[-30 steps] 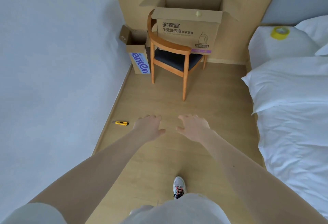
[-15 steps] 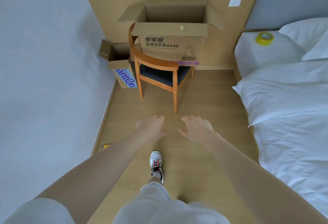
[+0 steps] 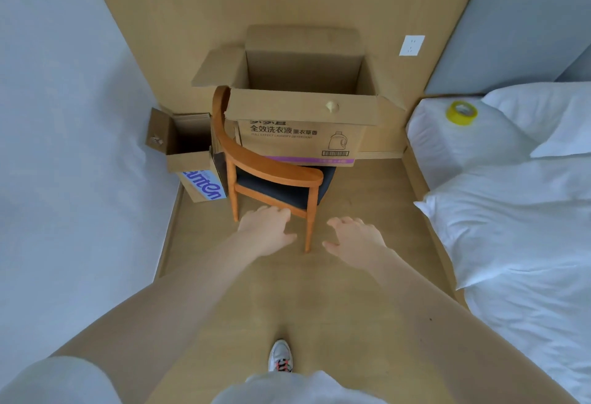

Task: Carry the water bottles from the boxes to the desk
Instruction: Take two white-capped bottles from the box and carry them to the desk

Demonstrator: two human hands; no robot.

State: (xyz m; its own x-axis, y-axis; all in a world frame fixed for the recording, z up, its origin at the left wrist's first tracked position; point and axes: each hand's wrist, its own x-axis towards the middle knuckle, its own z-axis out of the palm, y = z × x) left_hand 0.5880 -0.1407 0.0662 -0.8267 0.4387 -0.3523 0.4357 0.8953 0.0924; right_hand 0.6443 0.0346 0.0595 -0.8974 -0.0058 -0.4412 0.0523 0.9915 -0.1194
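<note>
Judging by how things lie, the outward leg is taken to be in hand: nothing is held, and the boxes are not yet reached. The left hand (image 3: 267,229) and the right hand (image 3: 355,237) are held out ahead, palms down, a little apart from each other. The fingers are loosely spread and empty, and both arms are stretched nearly straight.

Just beyond the hands a wooden chair (image 3: 275,167) is seen, with a large open box (image 3: 281,148) set on its seat. A small open box (image 3: 188,160) stands on the floor (image 3: 367,180) beside the chair. No water bottles can be made out: the large box's bottom is hidden by its front wall, and the small box's inside is dark. The bench is not in view.

For the next move, the gap to the chair would have to be closed, the hands lifted over the front flap, and a bottle gripped inside. A bed (image 3: 511,227) lies to the right, with a roll of yellow tape (image 3: 461,112) on it.
</note>
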